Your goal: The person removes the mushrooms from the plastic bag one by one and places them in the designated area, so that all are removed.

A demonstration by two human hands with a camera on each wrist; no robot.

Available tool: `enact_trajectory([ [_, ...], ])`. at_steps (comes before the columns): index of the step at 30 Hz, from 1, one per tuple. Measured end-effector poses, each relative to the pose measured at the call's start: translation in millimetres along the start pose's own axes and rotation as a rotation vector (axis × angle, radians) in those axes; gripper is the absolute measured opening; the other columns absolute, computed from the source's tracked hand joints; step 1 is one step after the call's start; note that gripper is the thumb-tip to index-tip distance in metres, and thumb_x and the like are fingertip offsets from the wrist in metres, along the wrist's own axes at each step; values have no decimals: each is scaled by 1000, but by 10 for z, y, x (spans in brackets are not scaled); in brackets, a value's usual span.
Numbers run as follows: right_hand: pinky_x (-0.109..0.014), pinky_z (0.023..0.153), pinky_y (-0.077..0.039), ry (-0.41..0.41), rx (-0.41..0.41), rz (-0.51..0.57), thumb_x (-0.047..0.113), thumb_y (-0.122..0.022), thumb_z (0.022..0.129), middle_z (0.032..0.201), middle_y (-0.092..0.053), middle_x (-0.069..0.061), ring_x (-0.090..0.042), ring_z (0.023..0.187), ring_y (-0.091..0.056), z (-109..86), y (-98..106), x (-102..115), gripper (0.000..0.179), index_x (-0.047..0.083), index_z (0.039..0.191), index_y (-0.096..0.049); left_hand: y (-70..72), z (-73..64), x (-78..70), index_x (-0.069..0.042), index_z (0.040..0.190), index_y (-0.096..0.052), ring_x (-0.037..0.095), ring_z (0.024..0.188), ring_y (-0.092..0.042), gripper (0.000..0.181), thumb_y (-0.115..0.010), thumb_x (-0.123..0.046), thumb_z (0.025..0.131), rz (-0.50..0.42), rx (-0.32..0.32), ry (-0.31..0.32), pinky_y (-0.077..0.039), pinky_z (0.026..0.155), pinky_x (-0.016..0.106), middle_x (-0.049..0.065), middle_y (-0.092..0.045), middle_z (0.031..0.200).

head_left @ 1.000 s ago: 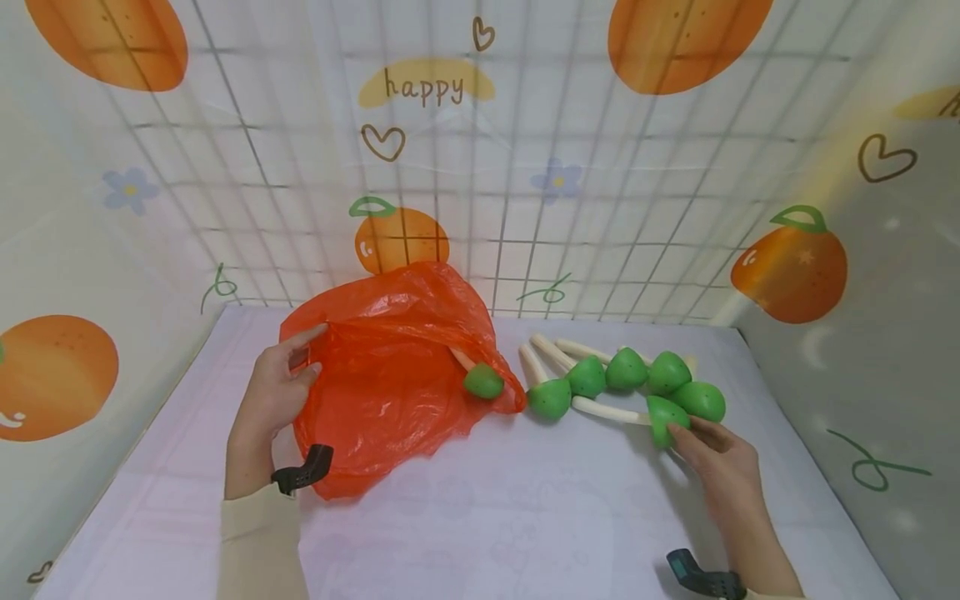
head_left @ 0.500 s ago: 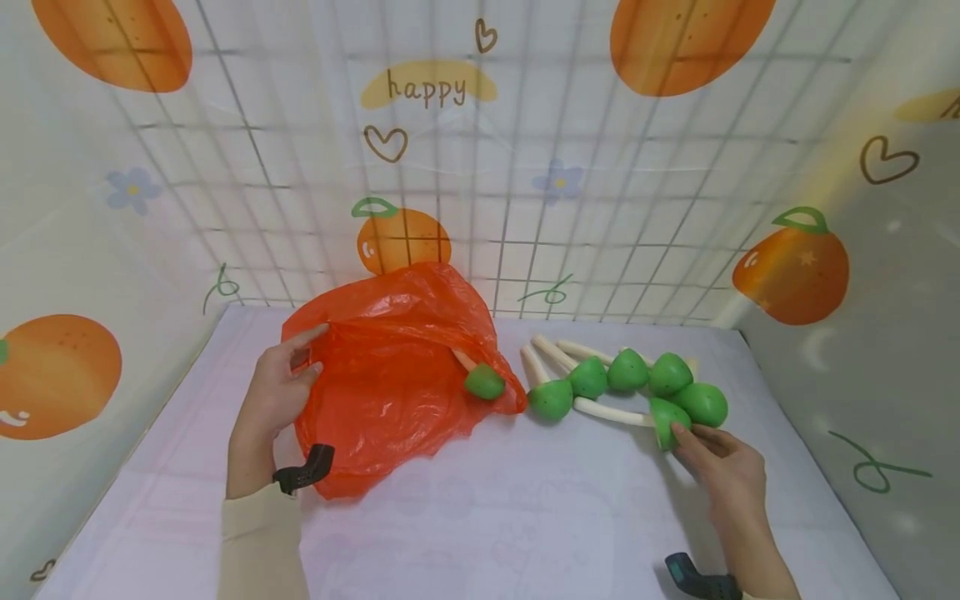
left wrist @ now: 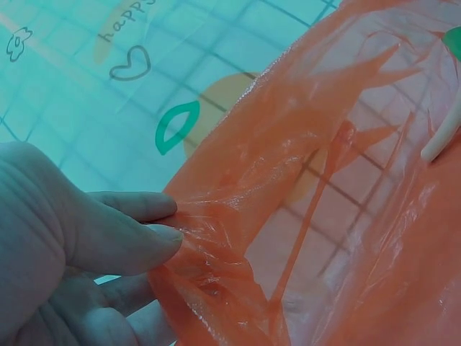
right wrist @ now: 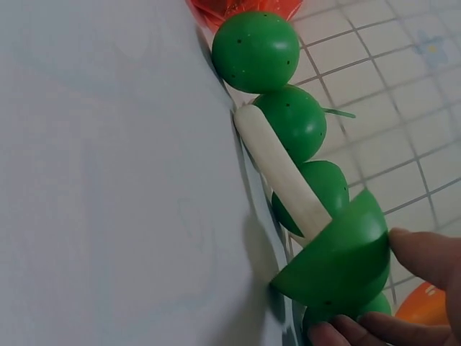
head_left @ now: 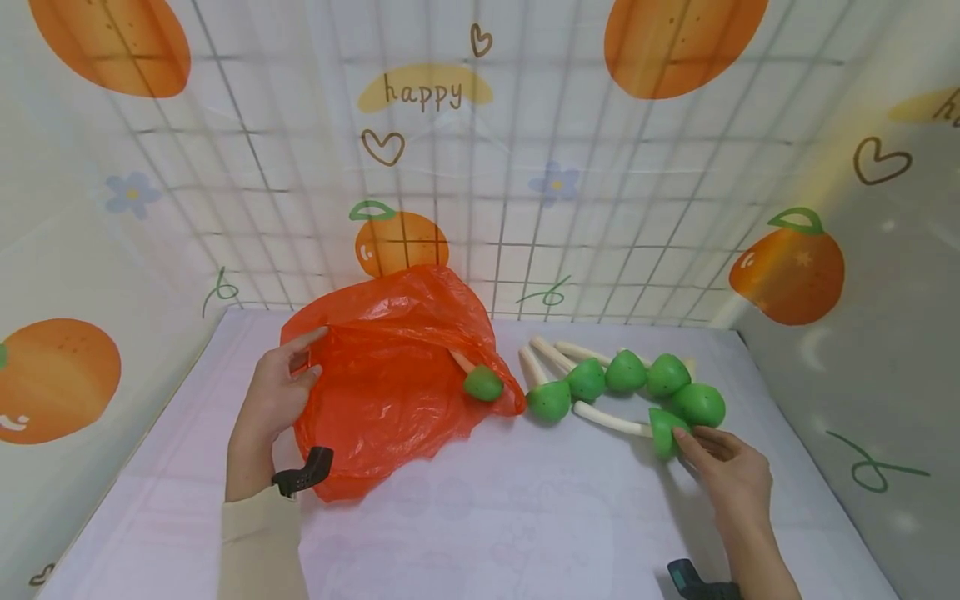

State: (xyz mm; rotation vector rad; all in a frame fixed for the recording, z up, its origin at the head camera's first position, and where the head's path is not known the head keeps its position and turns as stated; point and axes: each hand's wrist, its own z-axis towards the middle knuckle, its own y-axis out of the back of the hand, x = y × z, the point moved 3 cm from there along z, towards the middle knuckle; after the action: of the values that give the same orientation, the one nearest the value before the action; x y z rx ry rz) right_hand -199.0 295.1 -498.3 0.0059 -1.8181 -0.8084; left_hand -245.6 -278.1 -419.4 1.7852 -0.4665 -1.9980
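My left hand pinches the edge of a red plastic bag; the left wrist view has the thumb and a finger on the thin film. Inside the bag's right side lies a green-capped toy mushroom. My right hand holds another toy mushroom by its green cap, its white stem pointing left. In the right wrist view the thumb is on one side of this cap and other fingers are below it, partly cut off by the frame.
Behind the held one, several more green toy mushrooms lie in a curved row, caps toward me. They rest on a pale cloth-covered table. Printed curtains over a wire grid stand behind.
My right hand has shifted slightly toward me with the toy mushroom, whose cap now sits a little farther from the row. The left hand and the bag stay put.
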Motion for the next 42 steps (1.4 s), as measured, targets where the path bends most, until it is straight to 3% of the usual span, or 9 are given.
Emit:
enact_trajectory([
  [5,-54,107,-49,23,-30,-36,52,-69,98,146,-58,-26,-40,137,-51,-17,17,10,75,-2,148,-55,0,-1,10,-9,159,-46,46,143,-45,58,-51,7,103,-2,3,-7,-49,107,58,21,-45,160],
  [12,-24,86,-50,37,-44,-52,51,-71,97,146,-59,-24,-35,132,-56,-16,42,40,75,-3,147,-56,2,2,9,-8,159,-47,46,143,-46,58,-51,7,103,-5,2,-12,-49,108,58,21,-46,159],
  [15,-24,86,-53,36,-47,-56,52,-70,97,146,-59,-25,-37,133,-56,-22,48,42,76,-3,148,-56,0,1,4,-8,159,-47,46,144,-45,58,-51,8,103,-9,6,-13,-48,108,57,21,-46,159],
  [21,-44,100,-52,60,-79,-59,50,-70,98,145,-60,-23,-37,132,-56,-59,57,94,75,-1,150,-54,-3,3,-4,-8,159,-47,46,144,-45,58,-51,7,103,-5,7,-15,-48,108,57,21,-46,160],
  [34,-51,108,-49,90,-88,-48,53,-71,96,146,-60,-19,-34,132,-56,-140,48,247,76,3,152,-54,-9,10,-4,-8,159,-47,45,143,-46,57,-52,7,103,-23,7,-25,-49,107,57,20,-46,159],
  [37,-49,107,-51,99,-91,-38,52,-72,96,145,-62,-16,-32,132,-57,-178,29,331,74,6,151,-56,-9,8,-5,-8,159,-47,45,143,-46,57,-52,7,103,-25,6,-25,-50,107,57,20,-47,159],
  [42,-33,102,-55,146,-92,-16,51,-75,94,142,-65,-10,-24,128,-59,-290,-31,540,68,11,147,-61,-4,0,-3,-8,158,-48,46,142,-47,57,-52,6,103,-25,2,-24,-51,105,57,20,-47,159],
])
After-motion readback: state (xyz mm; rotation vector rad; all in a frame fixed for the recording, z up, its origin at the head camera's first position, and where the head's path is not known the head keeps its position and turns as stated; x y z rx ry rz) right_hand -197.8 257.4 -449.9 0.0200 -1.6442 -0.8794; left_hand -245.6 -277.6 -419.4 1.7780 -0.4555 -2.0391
